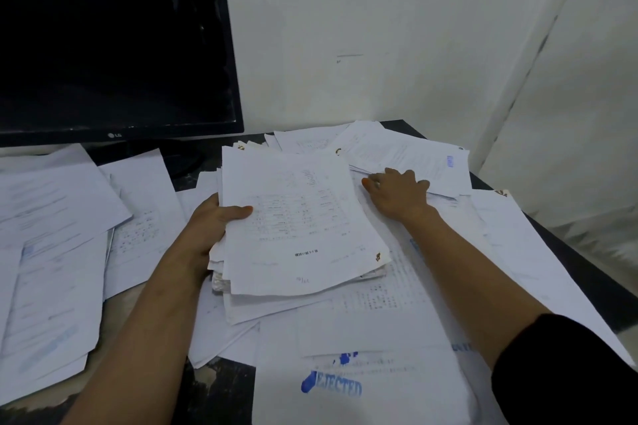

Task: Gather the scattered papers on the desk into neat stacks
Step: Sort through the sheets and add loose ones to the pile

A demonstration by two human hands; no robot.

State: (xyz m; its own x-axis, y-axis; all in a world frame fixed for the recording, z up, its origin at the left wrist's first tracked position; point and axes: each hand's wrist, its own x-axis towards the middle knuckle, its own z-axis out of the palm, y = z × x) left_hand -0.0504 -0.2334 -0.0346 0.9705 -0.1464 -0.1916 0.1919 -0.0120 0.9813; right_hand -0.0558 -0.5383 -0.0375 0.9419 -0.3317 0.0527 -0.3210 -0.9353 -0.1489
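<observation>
Left hand [221, 217] gripped the thick white printed-paper bundle [303, 217] mid-desk, thumb on top; right hand [400, 191] lay flat, fingers spread, on far-right loose sheets [407, 152]; I judged the bundle's uneven near edges might fan and spill.

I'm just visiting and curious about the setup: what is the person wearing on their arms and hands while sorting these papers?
Both hands are bare, with no gloves. The left hand and its forearm are uncovered as far as the view reaches. The right hand has what may be a ring on one finger, too small to be sure. The right forearm is bare up to a black sleeve near the elbow.
</observation>
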